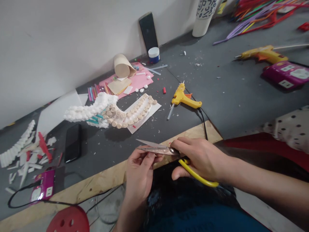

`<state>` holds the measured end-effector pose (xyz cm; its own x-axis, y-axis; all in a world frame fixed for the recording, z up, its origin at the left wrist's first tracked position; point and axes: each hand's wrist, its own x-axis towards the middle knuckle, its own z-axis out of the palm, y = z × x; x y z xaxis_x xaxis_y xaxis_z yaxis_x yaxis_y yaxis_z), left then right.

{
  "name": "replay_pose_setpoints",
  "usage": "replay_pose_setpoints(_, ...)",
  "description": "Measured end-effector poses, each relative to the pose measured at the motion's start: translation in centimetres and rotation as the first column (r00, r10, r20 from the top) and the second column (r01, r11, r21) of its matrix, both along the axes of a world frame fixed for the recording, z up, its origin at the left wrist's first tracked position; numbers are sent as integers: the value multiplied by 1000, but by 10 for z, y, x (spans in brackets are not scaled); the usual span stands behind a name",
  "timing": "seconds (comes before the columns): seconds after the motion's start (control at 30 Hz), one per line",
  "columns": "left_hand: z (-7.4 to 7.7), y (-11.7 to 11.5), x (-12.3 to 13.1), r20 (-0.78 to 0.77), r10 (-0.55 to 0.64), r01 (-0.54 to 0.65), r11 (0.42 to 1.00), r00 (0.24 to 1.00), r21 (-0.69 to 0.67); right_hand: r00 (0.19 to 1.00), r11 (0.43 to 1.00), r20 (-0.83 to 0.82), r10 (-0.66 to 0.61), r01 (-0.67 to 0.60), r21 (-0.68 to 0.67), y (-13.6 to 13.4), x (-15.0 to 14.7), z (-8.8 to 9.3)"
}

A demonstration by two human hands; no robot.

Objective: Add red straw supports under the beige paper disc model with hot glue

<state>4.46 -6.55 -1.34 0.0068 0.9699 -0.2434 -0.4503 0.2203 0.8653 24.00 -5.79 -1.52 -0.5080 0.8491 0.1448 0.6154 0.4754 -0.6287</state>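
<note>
Yellow plastic handles of long steel scissors sat in the person's right hand, and the right fingers were closed firmly around the pivot and the upper handle. The two pointed blades stood only a little open and aimed to the left. The left hand was just beside them, with its fingers pinched shut at the lower blade; I could not tell if some thin strip was lying there. Both hands were over the pale wooden edge of the dark grey table, above the person's lap, so the scissors had open room in front of them. Small white crumbs were scattered on the rough table top. Further ahead, well apart from the hands, lay a white card that carried a curved row of cream paper rolls, joined to fluffy white foam. A yellow hot glue gun with a black cord lay on its side to the right of the card. A black smartphone lay to the left of the card, and a magenta power strip sat near the wooden edge.
</note>
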Motion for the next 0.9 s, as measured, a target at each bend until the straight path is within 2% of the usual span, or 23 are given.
replay_pose_setpoints(0.07,0,-1,0,-7,-5,5,1000,1000,5,1000,1000,-2,1,-1,17,0,1,-1)
replay_pose_setpoints(0.17,1,-1,-1,-22,-6,6,1000,1000,1,997,999,-66,-28,26,-32,5,8,0)
replay_pose_setpoints(0.27,1,0,-2,-16,-18,18,1000,1000,-10,972,975,-73,-222,219,-45,21,28,2)
replay_pose_setpoints(0.37,-2,1,-2,-23,-61,60,997,998,-45,860,861,33,-508,507,49,51,61,4)
replay_pose_setpoints(0.4,-3,1,-3,-37,-79,77,995,996,-62,818,823,88,-568,564,64,63,74,4)
replay_pose_setpoints(0.47,-5,1,-3,-85,-114,106,990,990,-94,744,759,161,-649,649,62,89,100,0)
replay_pose_setpoints(0.53,-6,3,-4,-141,-142,127,986,980,-110,699,731,236,-675,678,81,114,124,-7)
replay_pose_setpoints(0.57,-6,4,-4,-163,-151,133,984,975,-115,689,735,287,-666,671,97,127,134,-12)
replay_pose_setpoints(0.63,-4,6,-4,-183,-172,150,981,968,-127,692,783,402,-600,611,117,149,150,-21)
replay_pose_setpoints(0.73,0,10,-4,-175,-200,172,971,964,-165,712,830,466,-526,548,100,172,163,-31)
replay_pose_setpoints(0.83,1,13,-6,-165,-227,193,961,960,-200,726,855,489,-484,512,86,181,161,-31)
replay_pose_setpoints(0.9,-1,14,-9,-186,-220,185,964,958,-190,701,846,497,-511,511,150,176,153,-25)
